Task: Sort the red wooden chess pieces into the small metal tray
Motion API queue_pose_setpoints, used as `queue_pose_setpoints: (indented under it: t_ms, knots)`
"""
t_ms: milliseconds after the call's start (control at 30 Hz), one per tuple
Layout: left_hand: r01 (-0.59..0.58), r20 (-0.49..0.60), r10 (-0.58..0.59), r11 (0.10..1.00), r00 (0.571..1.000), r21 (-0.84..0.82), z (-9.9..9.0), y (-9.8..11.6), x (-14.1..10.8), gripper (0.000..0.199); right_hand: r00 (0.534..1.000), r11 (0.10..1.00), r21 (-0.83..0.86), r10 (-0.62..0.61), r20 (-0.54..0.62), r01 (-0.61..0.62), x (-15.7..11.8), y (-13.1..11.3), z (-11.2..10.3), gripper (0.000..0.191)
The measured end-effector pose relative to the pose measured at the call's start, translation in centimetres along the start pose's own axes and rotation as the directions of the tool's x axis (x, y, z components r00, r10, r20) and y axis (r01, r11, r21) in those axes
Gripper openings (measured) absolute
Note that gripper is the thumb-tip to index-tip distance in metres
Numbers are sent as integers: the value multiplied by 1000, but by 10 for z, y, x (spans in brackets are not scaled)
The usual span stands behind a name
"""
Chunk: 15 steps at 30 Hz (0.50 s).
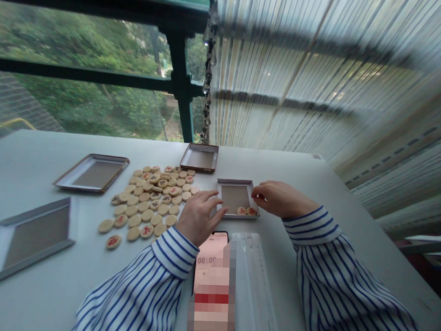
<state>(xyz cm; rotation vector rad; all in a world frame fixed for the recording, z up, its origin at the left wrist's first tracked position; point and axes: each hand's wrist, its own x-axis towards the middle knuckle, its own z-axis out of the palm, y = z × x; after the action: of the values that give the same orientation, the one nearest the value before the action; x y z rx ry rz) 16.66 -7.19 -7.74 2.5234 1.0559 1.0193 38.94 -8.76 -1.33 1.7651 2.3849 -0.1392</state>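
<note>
A small shallow box (220,186) with low light walls lies between my two hands. Inside, along its near wall, rest two round wooden Chinese chess pieces (241,211) with red characters. My left hand (200,217) is at the box's left side, fingers apart and stretched towards its wall, with nothing seen in them. Over the right wall, my right hand (282,199) has its fingers curled together at the tips; what they hold, if anything, is hidden. Left of my left hand spreads a heap of Chinese chess pieces (145,215), some face up with red or black characters, many blank side up.
Other shallow trays stand around: one at the back (214,160), one at the back left (107,186), a larger one at the left edge (32,260). A phone (204,276) showing a timer and a whitish translucent case (254,282) lie in front of me.
</note>
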Motion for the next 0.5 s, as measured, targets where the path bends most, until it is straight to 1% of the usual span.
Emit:
queue_pose_setpoints:
  t_ms: [167,367,500]
  knots:
    - [71,-117,-69,997,991,7,-7,-5,4,21,998,999,-2,39,-54,-40,-3,0,-3,26]
    - [157,-249,-152,988,957,0,-25,-16,8,22,976,999,-2,50,-213,-52,-6,-4,-11,26]
    - [199,-302,-199,980,932,-33,-35,-24,8,20,949,999,8,35,-314,-35,-8,-6,-16,26]
